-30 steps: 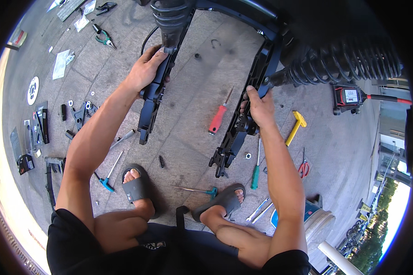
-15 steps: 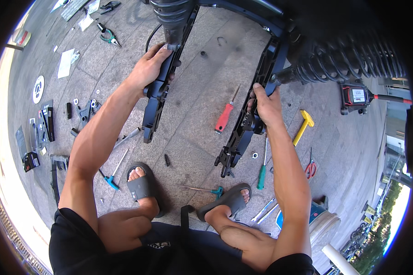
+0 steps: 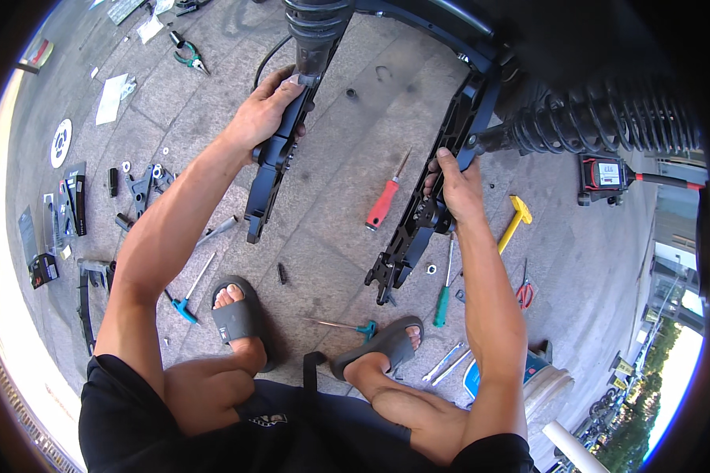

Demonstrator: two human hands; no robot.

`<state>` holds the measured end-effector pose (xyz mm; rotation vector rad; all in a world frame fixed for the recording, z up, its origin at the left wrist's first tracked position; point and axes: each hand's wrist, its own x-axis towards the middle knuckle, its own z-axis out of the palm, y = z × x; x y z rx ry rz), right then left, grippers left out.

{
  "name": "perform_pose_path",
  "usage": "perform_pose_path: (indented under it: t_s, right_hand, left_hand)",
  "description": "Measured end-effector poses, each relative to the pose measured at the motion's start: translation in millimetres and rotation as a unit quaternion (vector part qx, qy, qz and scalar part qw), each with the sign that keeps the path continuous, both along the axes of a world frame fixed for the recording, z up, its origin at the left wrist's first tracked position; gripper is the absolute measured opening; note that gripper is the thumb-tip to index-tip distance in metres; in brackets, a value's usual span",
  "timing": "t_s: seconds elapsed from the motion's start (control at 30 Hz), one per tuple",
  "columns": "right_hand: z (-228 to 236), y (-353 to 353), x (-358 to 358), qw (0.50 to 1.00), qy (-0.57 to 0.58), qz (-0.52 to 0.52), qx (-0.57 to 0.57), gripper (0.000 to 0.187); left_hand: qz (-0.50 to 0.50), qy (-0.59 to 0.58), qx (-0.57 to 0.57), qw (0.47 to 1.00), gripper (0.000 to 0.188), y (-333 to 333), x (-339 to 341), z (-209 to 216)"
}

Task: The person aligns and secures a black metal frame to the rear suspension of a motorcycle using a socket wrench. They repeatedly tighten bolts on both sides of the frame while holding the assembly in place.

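Observation:
My left hand [image 3: 260, 116] is wrapped round the left black metal swingarm leg [image 3: 268, 173], close to the lower end of a shock absorber [image 3: 314, 27]. My right hand [image 3: 459, 188] grips the right swingarm leg [image 3: 406, 244], thumb on top and fingers partly hidden on its inner side. A second shock absorber with a black coil spring [image 3: 599, 120] joins that leg just above the hand. Both legs point down toward my feet, and a dark crosspiece [image 3: 434, 22] spans the top. On the paving between them lies a red-handled screwdriver [image 3: 383, 206].
Near my right forearm are a green-handled screwdriver [image 3: 442, 307], a yellow hammer-shaped tool [image 3: 516, 225], red-handled pliers [image 3: 525, 293] and a bucket [image 3: 548, 390]. T-handle wrenches [image 3: 184, 310] lie by my feet. Green pliers [image 3: 191, 59] are far left; a red-and-black floor jack [image 3: 603, 177] stands right.
The view has shifted slightly, and the upper ends of the swingarm and the shock absorbers now appear a little further right. Both hands keep the same grips.

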<state>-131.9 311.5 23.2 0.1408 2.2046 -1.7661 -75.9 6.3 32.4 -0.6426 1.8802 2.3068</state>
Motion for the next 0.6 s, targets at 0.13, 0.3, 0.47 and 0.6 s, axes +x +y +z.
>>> perform_pose_path:
  t_s: [0.13,0.3,0.47,0.6]
  right_hand:
    - [-0.8,0.6,-1.0,1.0,-0.004,0.002,-0.005,0.028]
    - [-2.0,1.8,-3.0,1.0,-0.019,0.002,-0.014,0.029]
    - [-1.9,2.3,-3.3,1.0,-0.028,0.002,-0.005,0.027]
    - [-0.8,2.4,-2.9,1.0,-0.018,0.012,-0.003,0.027]
  left_hand:
    - [-0.006,-0.009,-0.009,1.0,0.06,-1.9,-0.3,-0.6]
    - [-0.008,-0.002,0.003,1.0,0.059,-2.4,-0.2,-0.2]
    - [-0.008,0.003,0.015,1.0,0.058,-3.1,-0.1,-2.4]
    - [-0.018,0.001,-0.027,0.999,0.058,-6.2,-0.9,-6.4]
